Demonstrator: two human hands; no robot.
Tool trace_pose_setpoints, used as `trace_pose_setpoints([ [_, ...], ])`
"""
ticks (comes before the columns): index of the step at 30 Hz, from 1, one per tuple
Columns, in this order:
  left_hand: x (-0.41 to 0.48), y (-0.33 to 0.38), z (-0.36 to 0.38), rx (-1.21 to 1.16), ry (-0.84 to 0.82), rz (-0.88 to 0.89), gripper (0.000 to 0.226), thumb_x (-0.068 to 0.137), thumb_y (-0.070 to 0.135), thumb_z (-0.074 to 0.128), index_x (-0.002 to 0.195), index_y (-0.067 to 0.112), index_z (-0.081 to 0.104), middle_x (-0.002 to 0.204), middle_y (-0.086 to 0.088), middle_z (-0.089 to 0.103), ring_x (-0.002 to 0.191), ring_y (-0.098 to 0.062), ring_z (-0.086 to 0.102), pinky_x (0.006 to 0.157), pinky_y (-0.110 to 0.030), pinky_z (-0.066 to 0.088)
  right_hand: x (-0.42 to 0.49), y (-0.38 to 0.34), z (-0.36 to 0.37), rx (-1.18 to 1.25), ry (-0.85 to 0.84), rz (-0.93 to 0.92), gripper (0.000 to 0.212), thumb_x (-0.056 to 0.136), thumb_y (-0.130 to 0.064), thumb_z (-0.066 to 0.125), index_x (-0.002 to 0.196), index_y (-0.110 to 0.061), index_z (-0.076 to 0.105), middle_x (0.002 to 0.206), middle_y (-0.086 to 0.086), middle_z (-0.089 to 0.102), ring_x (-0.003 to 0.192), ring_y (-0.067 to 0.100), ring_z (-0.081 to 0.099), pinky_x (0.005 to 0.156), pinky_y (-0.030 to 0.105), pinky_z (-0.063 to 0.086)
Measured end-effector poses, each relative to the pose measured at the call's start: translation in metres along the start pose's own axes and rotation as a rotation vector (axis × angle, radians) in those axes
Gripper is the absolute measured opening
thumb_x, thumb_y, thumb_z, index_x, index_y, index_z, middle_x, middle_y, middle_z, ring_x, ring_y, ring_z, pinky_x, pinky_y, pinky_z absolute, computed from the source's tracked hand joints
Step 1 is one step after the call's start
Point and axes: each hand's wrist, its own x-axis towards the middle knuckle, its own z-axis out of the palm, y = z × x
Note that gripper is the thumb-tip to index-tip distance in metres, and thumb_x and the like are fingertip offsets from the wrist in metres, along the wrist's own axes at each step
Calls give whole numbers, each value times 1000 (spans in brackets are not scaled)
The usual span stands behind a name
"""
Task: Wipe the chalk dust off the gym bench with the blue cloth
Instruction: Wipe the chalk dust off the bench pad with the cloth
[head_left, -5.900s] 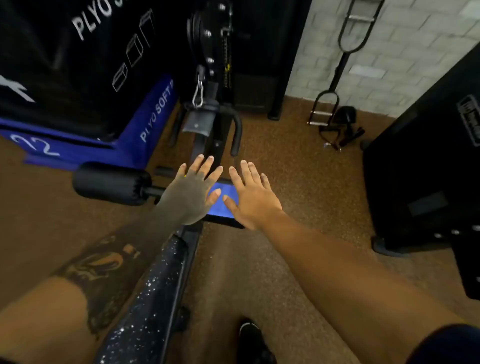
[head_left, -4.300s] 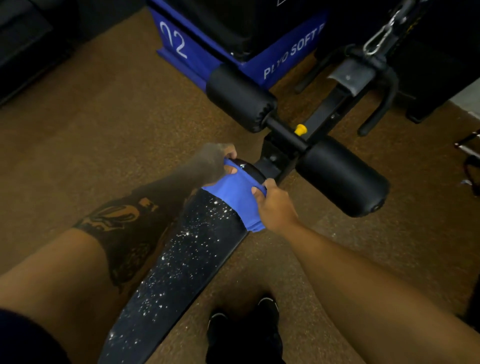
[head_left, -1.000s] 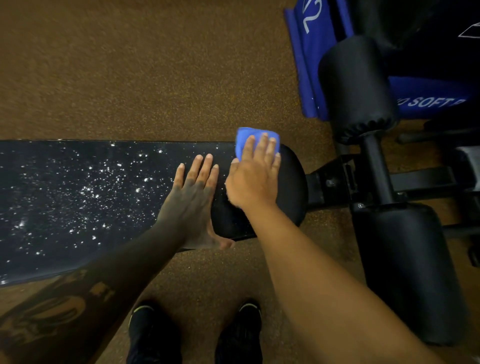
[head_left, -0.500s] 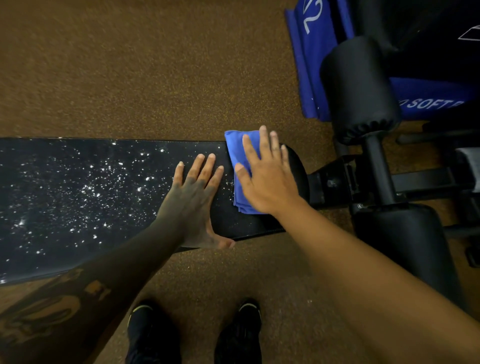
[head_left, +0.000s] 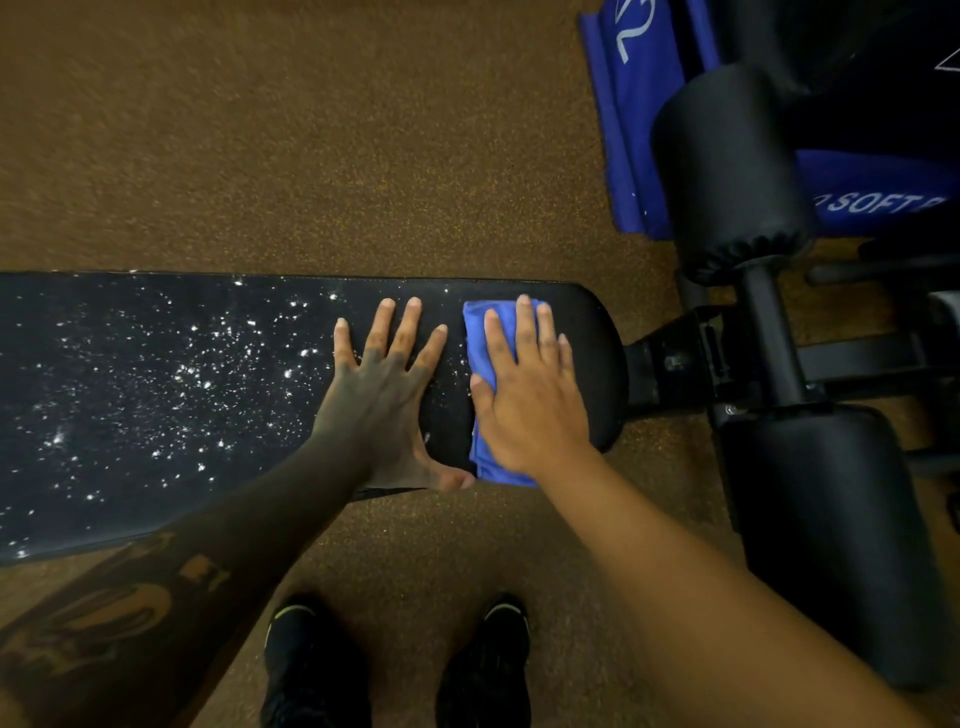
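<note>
The black gym bench (head_left: 156, 467) runs left to right across the view, speckled with white chalk dust (head_left: 197, 374) over its left and middle part. Its rounded right end looks dark and free of specks. The folded blue cloth (head_left: 480, 332) lies flat near that right end. My right hand (head_left: 530, 395) presses flat on top of the cloth, fingers spread. My left hand (head_left: 387, 384) rests flat on the bench just left of the cloth, fingers apart, thumb over the near edge, holding nothing.
Two black foam leg rollers (head_left: 727, 171) (head_left: 831, 545) and the bench frame (head_left: 691, 358) stand at the right. A blue and black soft plyo box (head_left: 639, 119) sits at the top right. Brown speckled floor surrounds the bench. My two black shoes (head_left: 395, 665) are below.
My right hand has slid the cloth toward the near edge of the bench, flattening over it. My left hand has stayed in place on the bench.
</note>
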Motion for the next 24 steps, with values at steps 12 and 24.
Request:
trace_pose_setpoints([
  [12,-9,-23,-2,71,-27,89,163,31,109,32,156,14,-11,164,-14,-21,152,-33,-18,120,-65,1,-12,3,1,44,23,127,64,98,-37,32,153,-18,5,161,11,-8,147,27,-12,119,49,7],
  [24,-9,-24,-3,64,-32,100,164,31,110,33,155,14,-16,163,-13,-26,151,-33,-22,121,-65,-1,-32,9,2,86,61,331,66,98,-37,32,153,-13,3,161,13,-10,147,28,-14,119,49,7],
])
